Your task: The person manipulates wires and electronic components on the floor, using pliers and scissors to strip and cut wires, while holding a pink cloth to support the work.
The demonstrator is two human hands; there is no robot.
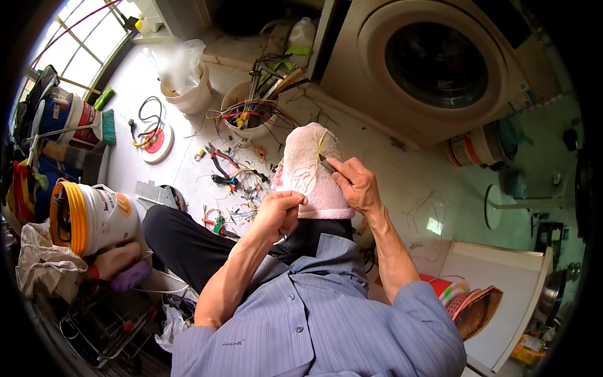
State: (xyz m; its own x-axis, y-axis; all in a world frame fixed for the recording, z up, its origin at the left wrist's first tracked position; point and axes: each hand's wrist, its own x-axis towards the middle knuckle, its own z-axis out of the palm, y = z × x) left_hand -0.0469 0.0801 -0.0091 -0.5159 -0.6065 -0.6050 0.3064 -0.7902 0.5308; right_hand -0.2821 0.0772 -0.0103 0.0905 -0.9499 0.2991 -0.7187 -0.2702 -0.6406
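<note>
A pink towel (295,157) lies draped over my raised leg. A thin yellow wire (320,142) runs across it. My right hand (356,185) grips a small dark blade-like tool (326,164) laid against the wire at the towel's upper right. My left hand (280,213) pinches the wire's lower part near the towel's bottom left edge. On the floor just left of the towel are red-and-black pliers (223,161) and loose cables and small wired parts (239,179).
Behind the towel stands a bucket of wires and tools (229,94), with a white bucket (185,94) to its left. A washing machine (339,69) occupies the upper right. Buckets (107,220) and a broom (108,125) line the left. A pale board (496,283) is at right.
</note>
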